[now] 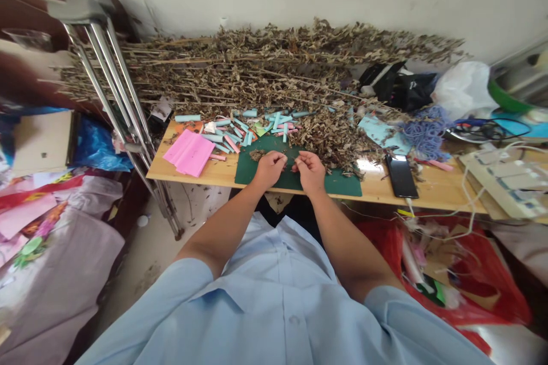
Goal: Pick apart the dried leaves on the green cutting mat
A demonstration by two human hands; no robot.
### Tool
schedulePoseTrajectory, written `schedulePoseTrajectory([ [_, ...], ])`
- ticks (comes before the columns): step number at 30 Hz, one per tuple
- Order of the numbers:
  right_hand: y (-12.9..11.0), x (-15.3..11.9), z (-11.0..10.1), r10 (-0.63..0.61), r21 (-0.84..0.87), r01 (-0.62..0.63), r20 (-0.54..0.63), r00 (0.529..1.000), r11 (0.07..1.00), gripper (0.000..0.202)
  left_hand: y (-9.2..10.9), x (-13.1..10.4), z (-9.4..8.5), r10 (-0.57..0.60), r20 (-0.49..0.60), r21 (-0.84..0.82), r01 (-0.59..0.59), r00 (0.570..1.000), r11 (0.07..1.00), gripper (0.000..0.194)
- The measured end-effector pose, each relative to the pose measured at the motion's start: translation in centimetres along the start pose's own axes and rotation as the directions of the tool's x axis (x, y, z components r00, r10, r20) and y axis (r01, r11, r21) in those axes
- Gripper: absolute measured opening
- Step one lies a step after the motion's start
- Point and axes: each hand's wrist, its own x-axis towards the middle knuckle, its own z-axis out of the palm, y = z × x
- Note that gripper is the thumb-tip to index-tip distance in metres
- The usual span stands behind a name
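Over the green mat (346, 183) on the wooden table, my left hand (270, 169) is closed, fingertips pressed together on something too small to make out. A small clump of crumbled dried leaves (257, 154) lies beside it. My right hand (310, 171) faces it a short gap away, its fingers also pinched, with a dark bit at the fingertips that could be leaf. A heap of dried leaves (327, 136) spreads just behind my right hand. Blue and pink paper rolls (242, 125) lie behind the mat, and pink paper sheets (189, 152) rest to its left.
Long dried plant stalks (240, 77) stretch along the wall. Metal crutches (115, 77) lean at the left. On the right are a black phone (401, 175), purple cord (426, 131) and a power strip (505, 174) with cables. A red bag (492, 279) sits below the table edge.
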Motion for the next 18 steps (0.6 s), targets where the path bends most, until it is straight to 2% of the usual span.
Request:
schedulePoseTrajectory([
  [6, -0.6, -0.4, -0.5, -0.040, 0.026, 0.038, 0.065, 0.997, 0.999, 0.024, 0.2, 0.0, 0.0, -0.021, 0.003, -0.048, 0.021, 1.000, 0.999, 0.020],
  [9, -0.9, -0.7, -1.1, -0.033, 0.046, 0.025, 0.185, 0.982, 0.999, 0.018, 0.3, 0.0, -0.1, -0.029, 0.000, -0.062, 0.029, 1.000, 0.998, 0.020],
  [11, -1.3, -0.9, -1.4, -0.023, -0.019, 0.031, 0.319, 0.948, 0.999, 0.012, 0.4, 0.0, -0.1, -0.031, -0.005, -0.072, 0.031, 0.999, 0.997, 0.019],
  [14, -2.0, -1.2, -1.6, -0.024, -0.198, 0.146, 0.516, 0.857, 0.969, 0.008, 0.4, 0.0, -0.2, -0.032, -0.021, -0.099, 0.030, 0.999, 0.995, 0.017],
  [18, -3.0, -1.5, -1.4, -0.019, -0.326, 0.284, 0.627, 0.779, 0.902, 0.010, 0.3, 0.1, -0.1, -0.047, -0.031, -0.129, 0.043, 0.998, 0.991, 0.017],
])
